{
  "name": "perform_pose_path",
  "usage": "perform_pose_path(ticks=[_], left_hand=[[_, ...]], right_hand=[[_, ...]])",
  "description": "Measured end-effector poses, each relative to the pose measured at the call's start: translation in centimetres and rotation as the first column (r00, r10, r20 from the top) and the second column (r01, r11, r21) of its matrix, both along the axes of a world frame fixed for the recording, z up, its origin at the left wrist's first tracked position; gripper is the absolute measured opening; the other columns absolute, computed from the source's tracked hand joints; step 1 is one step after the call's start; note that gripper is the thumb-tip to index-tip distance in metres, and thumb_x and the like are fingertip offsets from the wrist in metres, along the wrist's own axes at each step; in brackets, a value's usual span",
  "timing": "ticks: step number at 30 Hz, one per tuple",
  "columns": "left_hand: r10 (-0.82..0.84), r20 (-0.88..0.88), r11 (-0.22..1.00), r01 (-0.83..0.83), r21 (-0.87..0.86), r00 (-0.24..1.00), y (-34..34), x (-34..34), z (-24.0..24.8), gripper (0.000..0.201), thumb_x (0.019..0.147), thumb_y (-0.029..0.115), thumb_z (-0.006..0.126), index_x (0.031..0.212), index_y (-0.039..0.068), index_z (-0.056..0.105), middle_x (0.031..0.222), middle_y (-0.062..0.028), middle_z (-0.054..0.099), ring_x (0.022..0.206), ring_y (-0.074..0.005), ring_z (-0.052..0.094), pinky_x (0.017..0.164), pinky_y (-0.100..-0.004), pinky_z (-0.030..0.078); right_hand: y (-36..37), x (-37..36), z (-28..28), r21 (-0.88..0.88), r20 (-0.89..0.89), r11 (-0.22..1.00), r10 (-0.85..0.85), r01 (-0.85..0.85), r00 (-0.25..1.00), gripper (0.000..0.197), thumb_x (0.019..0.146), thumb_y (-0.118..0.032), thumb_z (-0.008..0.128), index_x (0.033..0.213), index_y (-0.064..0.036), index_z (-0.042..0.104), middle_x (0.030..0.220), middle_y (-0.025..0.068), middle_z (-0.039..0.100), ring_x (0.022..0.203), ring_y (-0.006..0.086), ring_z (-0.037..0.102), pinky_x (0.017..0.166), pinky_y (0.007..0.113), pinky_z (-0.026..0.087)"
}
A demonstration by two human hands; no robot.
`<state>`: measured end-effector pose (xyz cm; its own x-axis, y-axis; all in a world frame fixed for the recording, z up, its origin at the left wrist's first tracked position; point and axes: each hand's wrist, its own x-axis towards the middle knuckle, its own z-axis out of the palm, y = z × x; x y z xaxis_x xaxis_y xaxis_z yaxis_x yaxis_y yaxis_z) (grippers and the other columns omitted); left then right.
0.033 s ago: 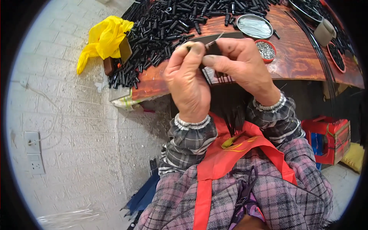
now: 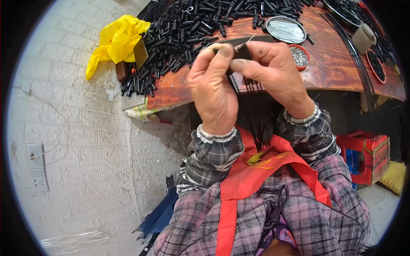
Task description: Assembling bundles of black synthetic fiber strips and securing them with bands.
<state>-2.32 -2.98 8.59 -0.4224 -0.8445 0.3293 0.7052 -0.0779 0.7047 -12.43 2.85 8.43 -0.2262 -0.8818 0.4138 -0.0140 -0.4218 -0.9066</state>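
My left hand [image 2: 215, 83] and my right hand [image 2: 279, 72] are raised close together over the table's front edge, fingertips almost meeting. Between them is a small dark block-shaped piece [image 2: 242, 53], pinched by my right thumb and fingers. A thin metal pin [image 2: 250, 39] juts up from beside it. My left thumb and forefinger are pressed together on something mostly hidden. Long thin black strands [image 2: 256, 123] hang beneath the hands, down to my red apron [image 2: 252, 179]; where their upper ends go is hidden.
A heap of black tubular parts [image 2: 175, 38] covers the table's left and back. Near my right hand stand a round tray of silver pins [image 2: 285, 30] and a red bowl of small metal pieces [image 2: 300, 56]. A yellow bag [image 2: 117, 38] lies left; a red stool [image 2: 363, 158] stands right.
Both hands have shifted very slightly to the right in the picture, still with the dark piece between them. The grip looks the same.
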Motion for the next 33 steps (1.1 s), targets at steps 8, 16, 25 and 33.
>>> perform_pose_path(ticks=[8,16,25,33], left_hand=[[-0.041,0.168,0.999,0.039,0.015,0.985,-0.8,0.6,-2.8,0.019,0.08,0.007,0.056,0.096,-0.003,0.058,0.086,-0.0037,0.059,0.075,-0.0075,0.054,0.068,-0.0209,0.044],[0.594,0.588,0.784,-0.233,-0.576,0.549,-8.8,3.7,-8.6,0.014,0.068,0.003,0.06,0.082,0.0,0.062,0.069,-0.0033,0.051,0.061,-0.011,0.05,0.056,-0.0248,0.042],[0.799,0.58,0.564,0.134,-0.815,0.16,-10.3,1.5,-8.8,0.023,0.061,0.017,0.067,0.081,0.006,0.064,0.069,-0.0085,0.054,0.066,-0.0237,0.053,0.06,-0.0343,0.042],[0.78,0.611,0.601,0.106,-0.792,0.14,-10.9,1.4,-8.9,0.018,0.062,0.016,0.066,0.076,0.005,0.064,0.066,-0.008,0.054,0.064,-0.0221,0.053,0.06,-0.0326,0.042]], right_hand=[[0.3,-1.8,-0.7,0.079,-0.016,0.986,-0.147,0.148,0.989,0.018,0.08,-0.014,0.058,0.089,0.0017,0.06,0.074,0.0022,0.06,0.064,0.0037,0.053,0.058,0.016,0.042],[-0.6,-3.4,-1.3,0.109,0.025,0.98,-0.169,0.165,0.985,0.02,0.08,-0.019,0.057,0.087,-0.0001,0.06,0.076,0.0032,0.061,0.067,0.005,0.056,0.059,0.017,0.044],[-0.2,-3.1,-1.0,0.123,0.044,0.967,-0.23,0.223,0.972,0.023,0.079,-0.021,0.059,0.091,-0.0016,0.061,0.076,0.0022,0.061,0.067,0.0043,0.054,0.059,0.018,0.041],[0.1,-3.3,-1.2,0.102,0.1,0.972,-0.223,0.213,0.97,0.021,0.079,-0.018,0.059,0.09,-0.0007,0.06,0.077,0.0039,0.061,0.07,0.0064,0.055,0.062,0.018,0.043]])
